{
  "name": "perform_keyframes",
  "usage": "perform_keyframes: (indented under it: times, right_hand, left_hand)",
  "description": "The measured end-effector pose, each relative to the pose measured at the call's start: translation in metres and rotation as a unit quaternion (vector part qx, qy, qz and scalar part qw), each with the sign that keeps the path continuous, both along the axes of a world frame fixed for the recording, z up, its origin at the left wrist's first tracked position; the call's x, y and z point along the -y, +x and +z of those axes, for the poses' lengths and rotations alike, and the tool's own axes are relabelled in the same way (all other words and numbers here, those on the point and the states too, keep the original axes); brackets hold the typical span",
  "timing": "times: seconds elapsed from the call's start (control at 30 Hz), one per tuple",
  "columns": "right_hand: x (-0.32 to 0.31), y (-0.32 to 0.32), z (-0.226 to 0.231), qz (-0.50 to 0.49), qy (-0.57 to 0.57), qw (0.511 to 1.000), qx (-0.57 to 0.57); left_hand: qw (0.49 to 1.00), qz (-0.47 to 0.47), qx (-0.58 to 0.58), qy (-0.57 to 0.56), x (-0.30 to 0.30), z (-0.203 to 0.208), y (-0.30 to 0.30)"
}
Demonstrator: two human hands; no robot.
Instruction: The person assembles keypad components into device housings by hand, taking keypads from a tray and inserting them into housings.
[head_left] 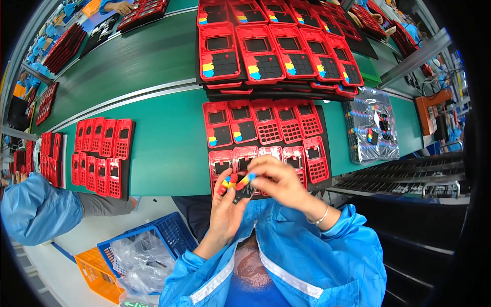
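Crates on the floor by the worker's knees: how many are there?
2. A blue crate sits left of the person's knees with a clear plastic bag in it; an orange crate lies just left of it. Others may be hidden under the bench.

Head-worn fisheye, downward, seemingly near

Tray of shells [266, 140] on belt [169, 143], stacked trays [276, 51] behind, crates [148, 245] below-left
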State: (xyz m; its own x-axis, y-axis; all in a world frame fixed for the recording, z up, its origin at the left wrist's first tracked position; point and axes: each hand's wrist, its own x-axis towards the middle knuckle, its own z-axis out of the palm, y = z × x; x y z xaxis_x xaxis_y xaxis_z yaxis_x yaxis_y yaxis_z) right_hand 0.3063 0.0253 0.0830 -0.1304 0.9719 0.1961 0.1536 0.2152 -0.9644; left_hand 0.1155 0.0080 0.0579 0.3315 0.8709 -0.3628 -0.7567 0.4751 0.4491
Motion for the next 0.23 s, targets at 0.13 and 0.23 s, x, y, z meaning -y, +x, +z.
perform_keyframes:
  times: [0.13,0.23]
  right_hand:
    - [-0.032,0.037,0.008,-0.151,-0.041,0.986,0.053]
    - [-0.059,0.055,-0.005,-0.204,0.229,0.869,0.388]
  left_hand:
    - [1.0,-0.006,0.02,-0.02,-0.006,0.007,0.0]
    - [0.999,-0.015,0.016,-0.035,-0.004,0.005,0.001]
